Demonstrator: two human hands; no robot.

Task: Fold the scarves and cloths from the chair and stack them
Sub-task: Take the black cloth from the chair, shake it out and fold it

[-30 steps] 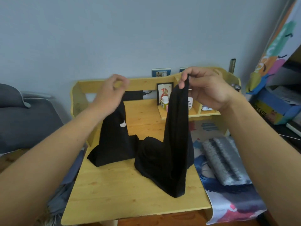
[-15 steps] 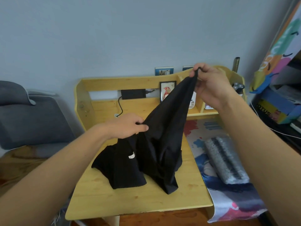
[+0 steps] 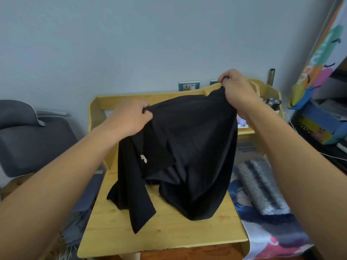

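Both hands, left (image 3: 129,119) and right (image 3: 236,89), pinched the soft black cloth (image 3: 184,147), its limp folds draping onto the pale wooden desk (image 3: 169,235).

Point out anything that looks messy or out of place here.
The black cloth hangs bunched and uneven between the left hand and right hand. A grey fringed scarf droops off the wooden table at its left.

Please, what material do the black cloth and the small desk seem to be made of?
Black cloth: probably a thin, soft, matte knit, since it drapes limply from both hands; the exact fibre is unclear. Small desk: light yellowish wood, smooth finish, with visible grain and knots.
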